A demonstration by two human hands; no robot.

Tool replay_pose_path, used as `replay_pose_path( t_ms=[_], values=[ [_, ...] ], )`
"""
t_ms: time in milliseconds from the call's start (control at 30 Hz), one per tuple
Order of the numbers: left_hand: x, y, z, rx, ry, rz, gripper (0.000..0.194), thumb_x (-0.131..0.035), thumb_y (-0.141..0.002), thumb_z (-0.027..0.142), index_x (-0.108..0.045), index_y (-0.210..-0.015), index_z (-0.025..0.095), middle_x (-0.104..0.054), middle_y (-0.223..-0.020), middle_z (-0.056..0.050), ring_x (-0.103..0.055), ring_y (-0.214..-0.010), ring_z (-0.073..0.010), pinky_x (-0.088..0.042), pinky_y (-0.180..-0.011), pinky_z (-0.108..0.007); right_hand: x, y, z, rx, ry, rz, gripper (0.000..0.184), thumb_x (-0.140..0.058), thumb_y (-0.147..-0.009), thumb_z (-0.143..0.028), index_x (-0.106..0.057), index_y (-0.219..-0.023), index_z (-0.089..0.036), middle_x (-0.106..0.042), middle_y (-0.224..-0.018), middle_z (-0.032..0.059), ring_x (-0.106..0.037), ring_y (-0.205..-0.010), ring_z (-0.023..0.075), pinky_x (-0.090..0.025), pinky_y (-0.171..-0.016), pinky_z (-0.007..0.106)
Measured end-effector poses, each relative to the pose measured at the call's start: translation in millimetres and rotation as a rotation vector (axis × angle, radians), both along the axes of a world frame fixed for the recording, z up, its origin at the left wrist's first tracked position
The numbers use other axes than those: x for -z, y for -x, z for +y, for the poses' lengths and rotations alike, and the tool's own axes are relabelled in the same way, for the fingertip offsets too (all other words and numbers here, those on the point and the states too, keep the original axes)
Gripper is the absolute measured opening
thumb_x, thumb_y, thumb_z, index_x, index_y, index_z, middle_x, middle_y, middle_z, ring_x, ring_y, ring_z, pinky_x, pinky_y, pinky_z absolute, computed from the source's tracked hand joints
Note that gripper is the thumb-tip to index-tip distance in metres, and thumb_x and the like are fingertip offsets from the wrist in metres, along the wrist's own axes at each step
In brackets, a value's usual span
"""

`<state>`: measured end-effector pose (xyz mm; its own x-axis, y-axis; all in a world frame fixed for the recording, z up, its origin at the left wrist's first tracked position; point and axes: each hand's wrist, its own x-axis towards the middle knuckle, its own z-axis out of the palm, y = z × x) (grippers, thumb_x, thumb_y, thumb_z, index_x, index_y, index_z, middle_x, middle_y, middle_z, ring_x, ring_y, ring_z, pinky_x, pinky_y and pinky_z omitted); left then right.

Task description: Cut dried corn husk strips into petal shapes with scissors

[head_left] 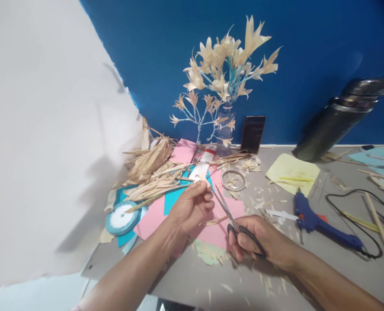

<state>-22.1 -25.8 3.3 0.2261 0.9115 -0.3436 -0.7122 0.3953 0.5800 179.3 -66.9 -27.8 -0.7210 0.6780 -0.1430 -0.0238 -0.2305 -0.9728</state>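
Note:
My left hand [192, 203] is closed in a pinch over the pink paper [153, 218], with a small pale piece of husk [205, 180] at its fingertips. In my right hand [253, 237] is a pair of scissors [227, 211] with black handles, my fingers through the loops. The slim blades are slightly parted and point up and left, their tips close to my left fingers. Whether the blades touch the husk piece I cannot tell. Dried corn husks [153, 166] lie heaped to the left of my hands. Pale cut scraps [260, 203] are scattered on the right.
Husk flowers [227, 56] on blue stems stand in a clear bottle [226, 129] by the wall. Beside it lean a phone [253, 134] and a dark flask [337, 116]. A blue glue gun [318, 224] with a looping cord, a tape roll [233, 179] and a ribbon spool [122, 217] lie around.

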Motion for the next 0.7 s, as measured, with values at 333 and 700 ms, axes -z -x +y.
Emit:
replay_pose_path(
  t_ms=[333, 700],
  values=[
    [1.0, -2.2, -2.5, 0.023, -0.038, 0.050, 0.028, -0.084, -0.065, 0.018, -0.058, -0.071, 0.012, -0.058, -0.069, 0.000, -0.048, -0.055, -0.0054, -0.036, -0.048, -0.017, -1.2, 0.4, 1.0, 0.004, 0.015, -0.008, 0.060, -0.061, -0.078, -0.072, -0.060, -0.075, -0.012, -0.063, -0.068, 0.0061, -0.053, -0.060, 0.0130, -0.035, -0.053, 0.024],
    [3.3, -3.8, -2.2, 0.023, -0.042, 0.045, 0.029, -0.085, -0.065, 0.018, -0.057, -0.072, 0.012, -0.056, -0.068, 0.001, -0.047, -0.055, -0.0053, -0.036, -0.048, -0.017, 0.8, -0.7, 0.3, 0.011, 0.034, 0.002, 0.061, -0.060, -0.079, -0.072, -0.059, -0.074, -0.012, -0.062, -0.068, 0.0066, -0.046, -0.059, 0.0114, -0.030, -0.050, 0.024]
  ],
)
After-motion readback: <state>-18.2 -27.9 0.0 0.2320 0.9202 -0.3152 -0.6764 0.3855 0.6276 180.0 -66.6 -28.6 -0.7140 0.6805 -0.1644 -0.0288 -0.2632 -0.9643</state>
